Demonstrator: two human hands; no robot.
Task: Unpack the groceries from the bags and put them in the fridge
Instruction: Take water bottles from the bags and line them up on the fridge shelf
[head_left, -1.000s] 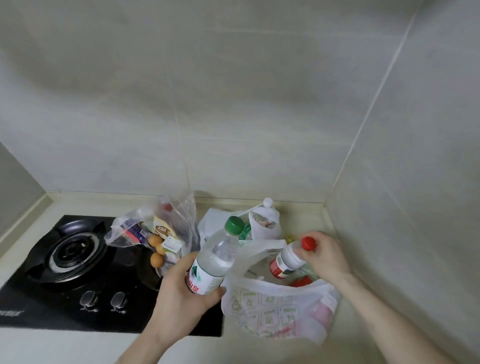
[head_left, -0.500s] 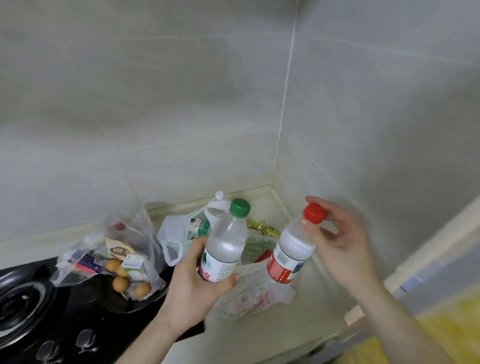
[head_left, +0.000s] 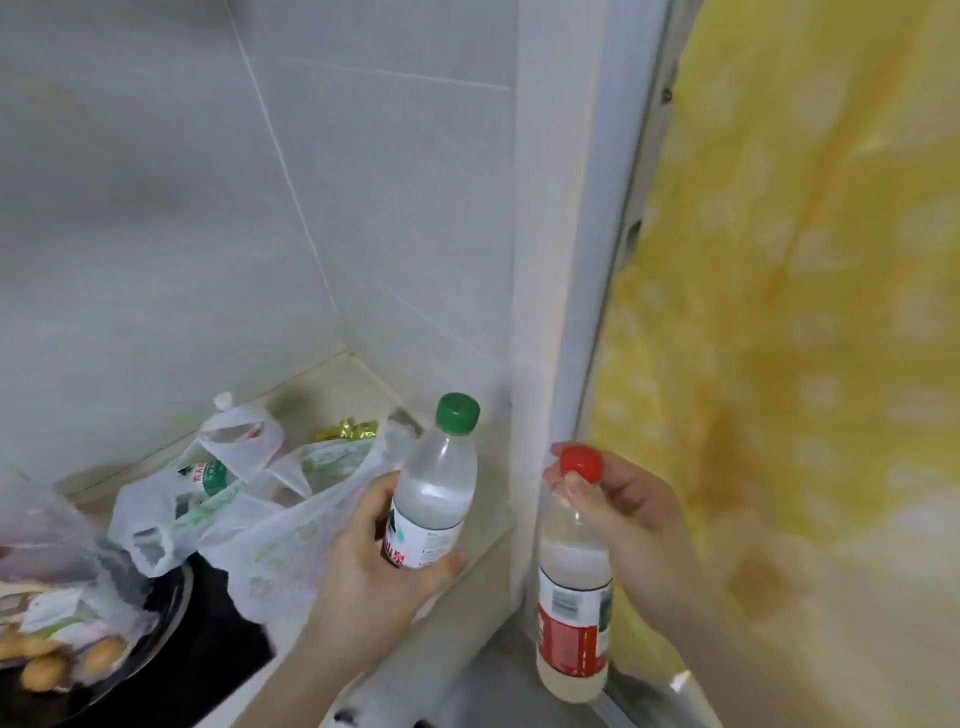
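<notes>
Bottles: green-capped bottle (head_left: 435, 486) grasped in left hand (head_left: 374, 566); red-capped bottle (head_left: 572, 597) pinched at its neck by right hand (head_left: 631, 525). Step: carrying to fridge. Next likely required opening it.

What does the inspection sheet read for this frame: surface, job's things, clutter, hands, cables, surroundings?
Surface: pale countertop in a tiled corner, with a black stove at its near edge.
Job's things: green-capped bottle and red-capped bottle, both off the counter; white plastic bags with groceries inside; clear bag of eggs on the stove.
Clutter: gold wrapper behind the bags.
Hands: left hand grips the green-capped bottle low on its body; right hand pinches the red-capped bottle at its neck.
Cables: nothing seen.
Surroundings: grey wall tiles, white door frame, yellow patterned curtain; fridge not in view.
</notes>
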